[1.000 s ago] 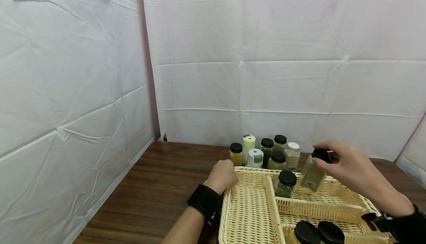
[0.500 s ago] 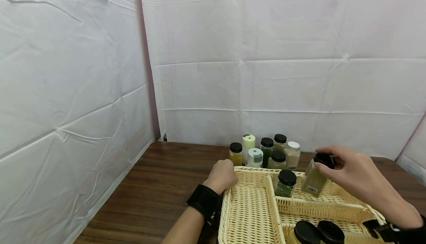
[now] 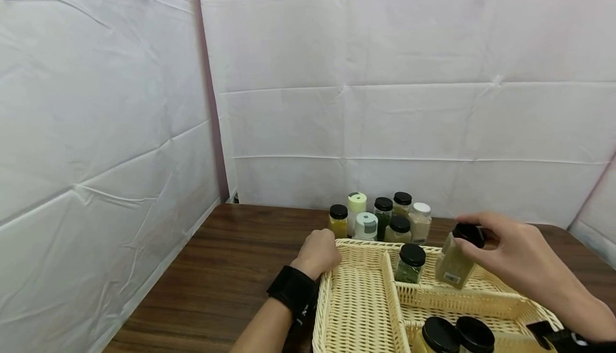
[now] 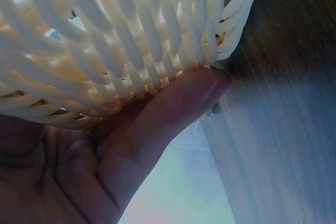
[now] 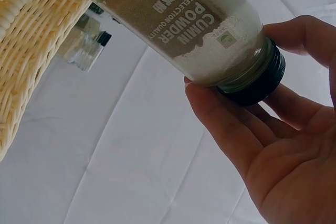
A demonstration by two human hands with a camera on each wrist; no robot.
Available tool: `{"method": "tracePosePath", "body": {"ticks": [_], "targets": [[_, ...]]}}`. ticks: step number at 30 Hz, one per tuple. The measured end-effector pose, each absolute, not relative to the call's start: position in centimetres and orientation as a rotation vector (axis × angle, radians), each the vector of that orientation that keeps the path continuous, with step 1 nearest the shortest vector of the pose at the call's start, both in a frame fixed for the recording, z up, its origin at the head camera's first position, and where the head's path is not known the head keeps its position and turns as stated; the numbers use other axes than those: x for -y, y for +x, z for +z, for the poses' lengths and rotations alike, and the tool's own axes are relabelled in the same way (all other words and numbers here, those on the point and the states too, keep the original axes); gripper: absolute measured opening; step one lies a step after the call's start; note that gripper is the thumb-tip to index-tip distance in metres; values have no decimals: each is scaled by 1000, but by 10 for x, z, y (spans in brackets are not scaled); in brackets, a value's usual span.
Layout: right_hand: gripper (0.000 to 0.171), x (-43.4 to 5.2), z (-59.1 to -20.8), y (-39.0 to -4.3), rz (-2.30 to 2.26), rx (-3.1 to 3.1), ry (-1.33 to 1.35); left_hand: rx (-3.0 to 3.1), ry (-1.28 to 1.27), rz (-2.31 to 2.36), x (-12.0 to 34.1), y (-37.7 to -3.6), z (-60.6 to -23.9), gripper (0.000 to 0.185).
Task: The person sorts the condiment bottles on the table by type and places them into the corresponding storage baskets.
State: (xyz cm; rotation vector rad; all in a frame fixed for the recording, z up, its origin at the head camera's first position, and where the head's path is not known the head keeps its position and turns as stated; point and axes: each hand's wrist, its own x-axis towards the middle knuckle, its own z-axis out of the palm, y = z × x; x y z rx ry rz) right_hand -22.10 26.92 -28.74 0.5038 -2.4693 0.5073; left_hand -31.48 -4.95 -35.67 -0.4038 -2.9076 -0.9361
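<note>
My right hand (image 3: 486, 238) pinches the black cap of a cumin powder jar (image 3: 454, 259), holding it tilted over the far right compartment of a cream wicker basket (image 3: 358, 299). The right wrist view shows the jar (image 5: 184, 30) with its label, the fingers (image 5: 226, 124) curled round the cap. A jar of green herbs (image 3: 410, 263) with a black lid stands in that same compartment just left of it. My left hand (image 3: 320, 252) grips the basket's far left corner; in the left wrist view the thumb (image 4: 168, 114) presses against the basket's weave (image 4: 105, 40).
Several spice jars (image 3: 380, 218) with black, white and pale green lids stand on the dark wooden table (image 3: 226, 278) behind the basket. Two black-lidded jars (image 3: 457, 334) sit in the basket's near right compartment. White sheeting walls (image 3: 385, 91) close in the back and left.
My right hand has lowered the cumin jar slightly toward the basket's far right compartment. The left hand stays on the basket corner.
</note>
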Motion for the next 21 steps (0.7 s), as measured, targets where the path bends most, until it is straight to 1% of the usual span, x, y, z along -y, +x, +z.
{"method": "tracePosePath", "body": {"ticks": [21], "targets": [[40, -244, -290, -197, 559, 2488, 637, 2921, -381, -890, 48, -315, -356, 51]]}}
